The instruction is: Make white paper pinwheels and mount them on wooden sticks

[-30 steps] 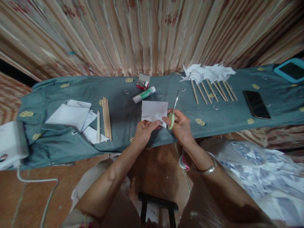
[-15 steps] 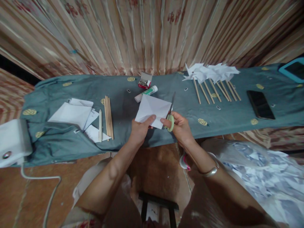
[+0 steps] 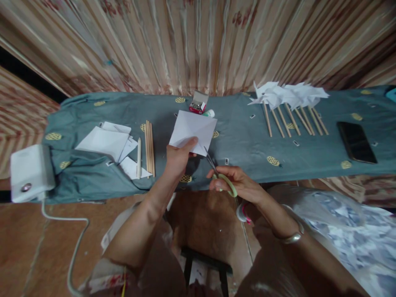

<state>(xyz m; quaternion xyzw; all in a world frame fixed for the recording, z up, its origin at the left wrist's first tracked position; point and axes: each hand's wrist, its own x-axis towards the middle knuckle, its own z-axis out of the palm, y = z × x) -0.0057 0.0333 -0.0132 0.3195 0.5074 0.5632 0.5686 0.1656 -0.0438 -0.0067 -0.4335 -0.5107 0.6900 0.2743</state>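
My left hand [image 3: 179, 159] pinches a square of white paper [image 3: 195, 127] by its near edge, thumb on top. Faint crease lines run across the sheet. In my right hand [image 3: 235, 181] is a pair of scissors [image 3: 229, 185] with pale green handles. Their blades point up and left, the tips at the paper's near right corner. Behind the paper stand an open red box of small metal pieces [image 3: 197, 106] and a partly hidden glue stick [image 3: 209, 113]. Wooden sticks [image 3: 149, 148] and a white pen-like stick [image 3: 139, 159] lie to the left.
Paper sheets [image 3: 103, 142] lie at the left, near a white device [image 3: 31, 173] with a cable. Several paper pinwheels [image 3: 287, 95] on sticks rest at the back right, beside a black phone [image 3: 356, 141]. A bag of paper pieces [image 3: 346, 227] stands below the table's right side.
The scissors have swung from pointing away, beside the paper, to the near right corner of the sheet. My right hand has moved down toward me. The view has shifted slightly left.
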